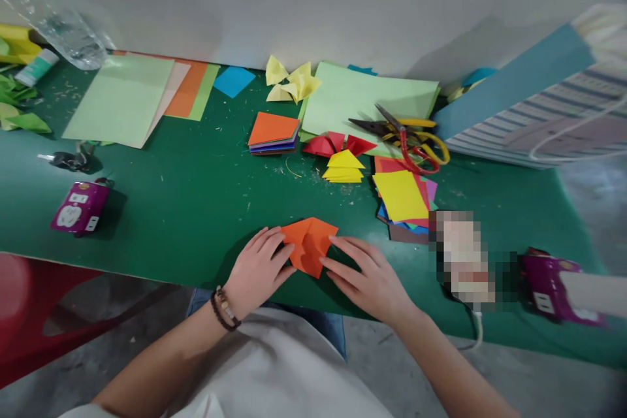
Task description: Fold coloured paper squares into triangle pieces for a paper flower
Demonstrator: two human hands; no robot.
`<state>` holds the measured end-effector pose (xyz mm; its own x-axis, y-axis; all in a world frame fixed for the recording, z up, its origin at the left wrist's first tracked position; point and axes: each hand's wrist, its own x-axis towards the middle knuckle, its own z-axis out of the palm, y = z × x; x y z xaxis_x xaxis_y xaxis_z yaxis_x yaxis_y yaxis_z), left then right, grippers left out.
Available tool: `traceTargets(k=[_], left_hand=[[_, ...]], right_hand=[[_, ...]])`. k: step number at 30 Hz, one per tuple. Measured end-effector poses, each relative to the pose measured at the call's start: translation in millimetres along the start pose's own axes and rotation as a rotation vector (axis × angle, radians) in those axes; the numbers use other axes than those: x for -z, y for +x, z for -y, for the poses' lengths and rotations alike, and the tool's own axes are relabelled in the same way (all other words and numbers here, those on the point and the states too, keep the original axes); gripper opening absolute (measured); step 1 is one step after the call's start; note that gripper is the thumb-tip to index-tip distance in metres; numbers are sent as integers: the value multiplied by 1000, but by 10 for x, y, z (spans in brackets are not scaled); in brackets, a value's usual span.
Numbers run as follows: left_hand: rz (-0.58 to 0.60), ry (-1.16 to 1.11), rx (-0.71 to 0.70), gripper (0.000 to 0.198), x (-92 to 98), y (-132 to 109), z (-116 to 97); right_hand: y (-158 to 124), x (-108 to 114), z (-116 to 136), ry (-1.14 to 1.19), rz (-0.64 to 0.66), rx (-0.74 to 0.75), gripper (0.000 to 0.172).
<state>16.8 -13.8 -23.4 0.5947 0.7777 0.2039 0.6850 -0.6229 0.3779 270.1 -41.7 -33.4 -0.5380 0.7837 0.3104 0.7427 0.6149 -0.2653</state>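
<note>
A folded sheet of orange paper (309, 245), with creases running from its top middle, is held between my hands close to the table's front edge. My left hand (259, 268) has its fingers and thumb at the paper's left side. On the right side, the fingers of my right hand (365, 274) grip the edge. Beyond the paper lie folded yellow pieces (344, 168), folded red pieces (326, 145) and a neat stack of coloured squares topped with orange (273, 128). A looser pile of coloured squares has a yellow sheet (401, 196) on top.
Scissors and pliers (409, 137) rest on pale green sheets (372, 95). A striped paper bag (533, 104) stands at right, near a blurred-out phone-shaped object (463, 255). Purple boxes (81, 208) sit at both ends. At back left are a plastic bottle (68, 29) and keys (73, 158).
</note>
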Motion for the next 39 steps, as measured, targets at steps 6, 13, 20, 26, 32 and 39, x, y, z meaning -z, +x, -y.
traceTargets(k=[6, 13, 20, 26, 32, 39], left_hand=[[-89, 20, -80, 22, 13, 25, 57], [4, 28, -96, 21, 70, 48, 77], [61, -71, -142, 12, 102, 193, 115], [139, -107, -181, 14, 160, 289, 110], [96, -149, -280, 18, 137, 278, 161], [123, -146, -301, 20, 130, 296, 194]], right_hand=[[74, -57, -44, 40, -63, 73, 26], [158, -68, -36, 192, -21, 41, 13], [303, -102, 47, 332, 7, -244, 12], [444, -109, 169, 300, 42, -440, 12], [517, -97, 217, 296, 61, -499, 11], [588, -84, 213, 204, 139, -522, 13]])
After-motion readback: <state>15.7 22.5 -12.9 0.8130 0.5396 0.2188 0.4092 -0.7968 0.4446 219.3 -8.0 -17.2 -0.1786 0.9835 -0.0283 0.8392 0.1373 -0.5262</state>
